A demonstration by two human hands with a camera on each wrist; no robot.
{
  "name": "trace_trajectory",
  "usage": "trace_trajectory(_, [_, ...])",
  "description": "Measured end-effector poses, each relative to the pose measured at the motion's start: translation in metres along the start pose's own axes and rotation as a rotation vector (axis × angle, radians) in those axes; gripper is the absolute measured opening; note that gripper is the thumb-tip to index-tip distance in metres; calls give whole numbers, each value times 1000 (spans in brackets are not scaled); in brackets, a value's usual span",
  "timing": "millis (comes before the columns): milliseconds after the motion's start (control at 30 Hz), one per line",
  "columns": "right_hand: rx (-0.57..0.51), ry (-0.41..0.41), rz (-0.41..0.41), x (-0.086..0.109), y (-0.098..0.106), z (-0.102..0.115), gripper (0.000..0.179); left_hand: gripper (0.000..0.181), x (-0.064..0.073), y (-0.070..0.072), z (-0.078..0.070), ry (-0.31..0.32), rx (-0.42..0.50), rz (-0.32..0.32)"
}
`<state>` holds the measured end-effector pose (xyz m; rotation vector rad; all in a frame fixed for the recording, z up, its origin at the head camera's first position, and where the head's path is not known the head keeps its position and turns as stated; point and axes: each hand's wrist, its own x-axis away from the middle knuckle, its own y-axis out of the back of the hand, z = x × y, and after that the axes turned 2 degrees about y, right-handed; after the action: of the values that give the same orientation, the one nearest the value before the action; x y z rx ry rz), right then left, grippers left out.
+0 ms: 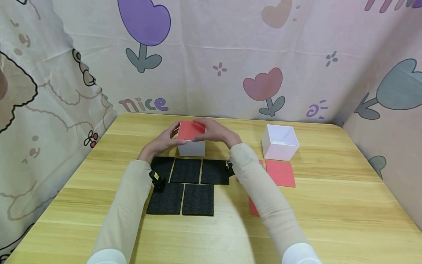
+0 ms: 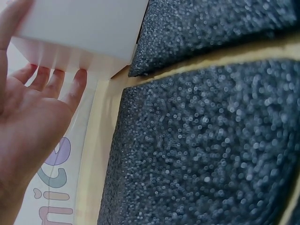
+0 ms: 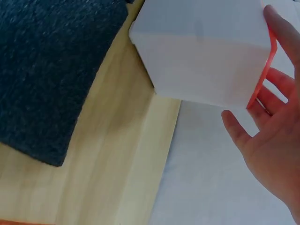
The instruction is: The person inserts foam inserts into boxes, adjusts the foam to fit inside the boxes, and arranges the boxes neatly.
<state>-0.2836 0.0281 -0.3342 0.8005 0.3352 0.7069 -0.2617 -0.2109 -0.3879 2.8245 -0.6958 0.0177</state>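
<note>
A white box point(image 1: 191, 149) stands at the back of the table with a red square sheet point(image 1: 190, 130) lying over its top. My left hand point(image 1: 165, 140) holds the box at its left side, thumb at the front corner and fingertips against the side wall point(image 2: 61, 55). On the other side, my right hand point(image 1: 215, 131) grips the red sheet by its right edge, thumb toward the front and fingers toward the back. In the right wrist view the sheet's thin red edge point(image 3: 263, 77) runs along the box rim, and the little finger stands apart.
Several black foam squares point(image 1: 186, 170) lie in two rows in front of the box. An uncovered white box point(image 1: 280, 145) stands at the back right. Red squares point(image 1: 280, 173) lie before it, some partly hidden by the right sleeve point(image 1: 263, 194). A printed cloth point(image 1: 204, 84) hangs behind the table.
</note>
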Motion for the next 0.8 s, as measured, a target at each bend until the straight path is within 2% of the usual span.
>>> trace_trajectory(133, [8, 1, 12, 2, 0, -3, 77, 90, 0, 0, -1, 8, -1, -5])
trace_trajectory(400, [168, -5, 79, 1, -1, -5, 61, 90, -1, 0, 0, 21, -10, -14])
trace_trajectory(600, [284, -26, 88, -2, -2, 0, 58, 90, -2, -1, 0, 20, -15, -20])
trace_trajectory(700, [351, 1, 79, -3, -3, 7, 55, 90, -2, -1, 0, 21, -7, -17])
trace_trajectory(800, [368, 52, 77, -4, -7, 15, 56, 89, -2, 0, 0, 15, 4, -6])
